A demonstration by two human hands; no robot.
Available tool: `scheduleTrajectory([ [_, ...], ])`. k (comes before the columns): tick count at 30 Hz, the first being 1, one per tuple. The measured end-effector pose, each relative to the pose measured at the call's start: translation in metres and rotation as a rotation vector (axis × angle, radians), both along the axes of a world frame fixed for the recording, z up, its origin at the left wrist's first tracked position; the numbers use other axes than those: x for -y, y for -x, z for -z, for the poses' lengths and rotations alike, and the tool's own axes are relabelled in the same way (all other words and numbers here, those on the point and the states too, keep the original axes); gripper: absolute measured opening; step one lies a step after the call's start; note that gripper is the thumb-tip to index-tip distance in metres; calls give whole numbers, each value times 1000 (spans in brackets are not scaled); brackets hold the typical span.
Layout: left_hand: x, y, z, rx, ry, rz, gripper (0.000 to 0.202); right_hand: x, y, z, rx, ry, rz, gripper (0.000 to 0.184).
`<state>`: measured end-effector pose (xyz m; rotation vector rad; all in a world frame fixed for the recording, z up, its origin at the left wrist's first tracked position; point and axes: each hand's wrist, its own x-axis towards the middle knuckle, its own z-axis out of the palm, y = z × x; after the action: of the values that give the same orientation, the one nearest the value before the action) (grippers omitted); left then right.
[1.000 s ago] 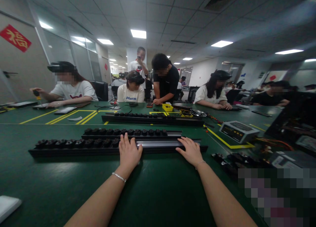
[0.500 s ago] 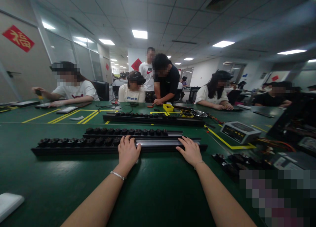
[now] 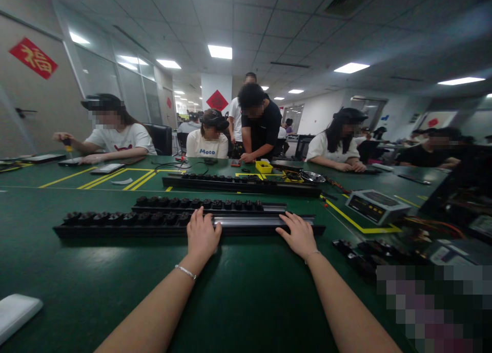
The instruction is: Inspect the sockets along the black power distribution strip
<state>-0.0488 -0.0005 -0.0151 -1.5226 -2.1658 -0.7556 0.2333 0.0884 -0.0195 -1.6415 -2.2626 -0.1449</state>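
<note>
A long black power strip rail (image 3: 246,224) lies across the green table (image 3: 77,276) in front of me, its left half filled with black socket modules (image 3: 123,217). My left hand (image 3: 202,237) rests flat on the rail at its middle, fingers stretched out. My right hand (image 3: 298,234) lies on the rail near its right end, fingers spread. Neither hand holds anything. A second rail (image 3: 209,205) lies just behind, and a third (image 3: 240,184) farther back.
Loose black socket modules (image 3: 357,255) lie at my right, with a grey weighing scale (image 3: 376,205) behind them. A white object (image 3: 17,314) sits at the near left edge. Several people sit or stand at the table's far side, near a yellow box (image 3: 262,166).
Both hands stay on the rail almost unmoved. The view has shifted slightly. A standing person in the background has walked to the right behind the one in black.
</note>
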Motion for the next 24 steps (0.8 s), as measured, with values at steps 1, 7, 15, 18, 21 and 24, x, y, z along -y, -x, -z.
scheduleTrajectory([
  [1,0,1,0,10,-2,6,37,0,0,0,-1,0,0,55],
  [7,-1,0,-1,58,-3,15,37,1,0,-2,-21,5,-2,51],
  [15,-1,-1,0,62,-7,11,36,1,0,-3,-42,8,-18,46],
  [18,-1,1,-1,67,-1,28,35,1,0,-2,-46,9,-20,46],
  [21,0,1,-2,81,7,51,34,1,0,-3,-49,15,-15,46],
  [24,0,0,-4,97,12,82,32,2,0,-4,-52,26,-11,46],
])
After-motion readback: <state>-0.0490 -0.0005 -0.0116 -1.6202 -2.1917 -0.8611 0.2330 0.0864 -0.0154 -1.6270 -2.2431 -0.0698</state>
